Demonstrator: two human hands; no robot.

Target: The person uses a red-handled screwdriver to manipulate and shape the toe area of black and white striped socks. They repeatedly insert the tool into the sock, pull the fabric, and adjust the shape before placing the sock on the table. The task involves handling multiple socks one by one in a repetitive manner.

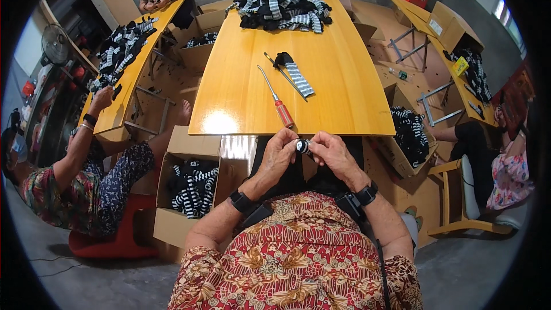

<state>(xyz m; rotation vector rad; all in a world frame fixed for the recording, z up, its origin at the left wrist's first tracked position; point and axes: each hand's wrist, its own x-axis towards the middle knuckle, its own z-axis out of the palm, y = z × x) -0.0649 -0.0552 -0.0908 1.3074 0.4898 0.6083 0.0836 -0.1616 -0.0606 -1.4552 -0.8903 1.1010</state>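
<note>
Just below the table's near edge, my left hand (278,154) and my right hand (337,156) meet with fingers pinched around a bunched black-and-white striped sock (302,147). Most of the sock is hidden by my fingers. Beyond them on the yellow wooden table (241,89) lies a screwdriver (284,113) with a red handle, its metal shaft pointing away to the left. Past it rests a grey-and-white striped sock (298,77) with a black end, beside a thin dark rod (287,76). Toward the table's far end sits a heap of striped and black socks (281,8).
Cardboard boxes of striped socks stand at my left (162,186) and right (396,150). People sit at side tables; one person's hand (103,97) is over the left table (129,100). A wooden chair (459,195) is at right, a fan (55,43) at far left.
</note>
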